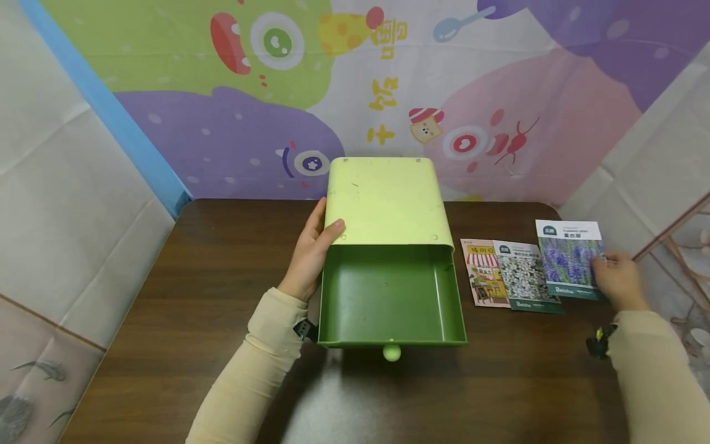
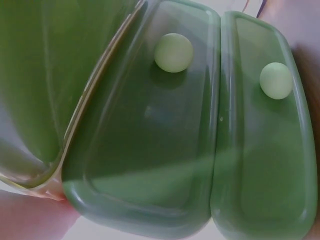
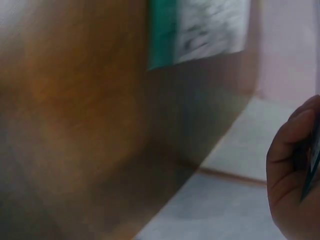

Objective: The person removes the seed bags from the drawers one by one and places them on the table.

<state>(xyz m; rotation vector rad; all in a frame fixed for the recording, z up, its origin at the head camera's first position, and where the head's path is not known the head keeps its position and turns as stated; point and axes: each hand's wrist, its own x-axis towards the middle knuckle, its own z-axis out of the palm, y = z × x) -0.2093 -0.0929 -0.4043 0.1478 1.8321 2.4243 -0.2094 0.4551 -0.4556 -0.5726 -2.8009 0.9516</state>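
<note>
Head view: one pale-green cabinet (image 1: 383,197) on one brown table (image 1: 222,296), with one green drawer (image 1: 388,302) pulled out and one round knob (image 1: 392,353) at its front. Left hand (image 1: 309,256) against the cabinet, thumb over the top edge, fingers fairly straight along the left side. Three packets to the right: one purple-flower packet (image 1: 571,262), pinched by the right hand (image 1: 620,282), overlapping one white-flower packet (image 1: 524,277), itself partly over one shop-picture packet (image 1: 484,277). Right fingertips partly hidden; contact between held packet and table impossible to tell.

Left wrist view: two drawer fronts side by side, one mid-frame (image 2: 145,135), one to the right (image 2: 265,160), one knob each; left hand only a blurred corner, finger state impossible to tell from here.

Right wrist view: blurred; white-flower packet cut off above; right hand cut off at the edge, fingers curled on a thin packet, print unreadable.
</note>
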